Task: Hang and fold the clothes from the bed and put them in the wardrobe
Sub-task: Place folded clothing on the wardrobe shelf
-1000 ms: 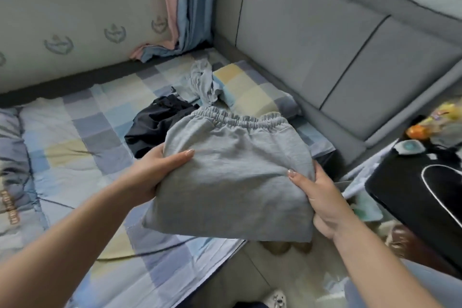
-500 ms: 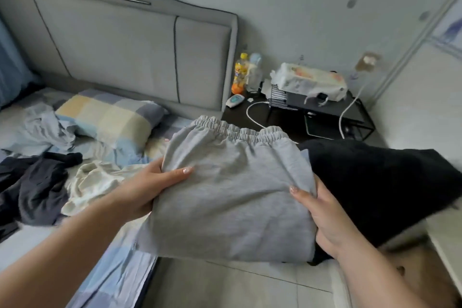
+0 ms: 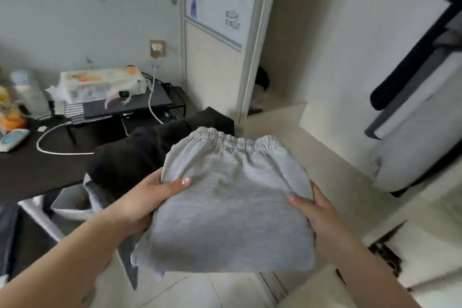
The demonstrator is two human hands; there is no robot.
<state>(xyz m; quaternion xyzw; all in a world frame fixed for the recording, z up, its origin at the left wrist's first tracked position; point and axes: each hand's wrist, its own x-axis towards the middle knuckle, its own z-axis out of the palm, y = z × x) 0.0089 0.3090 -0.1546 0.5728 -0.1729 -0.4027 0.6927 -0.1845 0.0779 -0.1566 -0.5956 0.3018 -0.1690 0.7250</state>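
I see both hands carrying the folded grey sweatpants (image 3: 230,202) in front of me, above the pale tiled floor (image 3: 312,157), elastic waistband on the far edge. My left hand (image 3: 142,205) grips the left edge with its thumb laid across the top of the fabric and its fingers curled underneath, out of sight. My right hand (image 3: 322,217) clamps the right edge in the same way, thumb on top, fingers wrapped below. Just behind the sweatpants lies a black garment (image 3: 140,155), draped over the near end of the dark desk (image 3: 37,170). On that desk stands a black wire rack (image 3: 130,105) bearing a soft tissue pack (image 3: 102,82) with an orange print; its lettering is too blurred for me to read. A white cable (image 3: 152,92) runs from a wall socket (image 3: 157,48) down to the desk. At the far left sit bottles (image 3: 27,92) and a small white device (image 3: 12,140), labels unreadable. The wardrobe door (image 3: 217,22) ahead carries a panel with a blue figure and some dark writing that I cannot make out. Dark and grey clothing (image 3: 420,77) hangs at the right.
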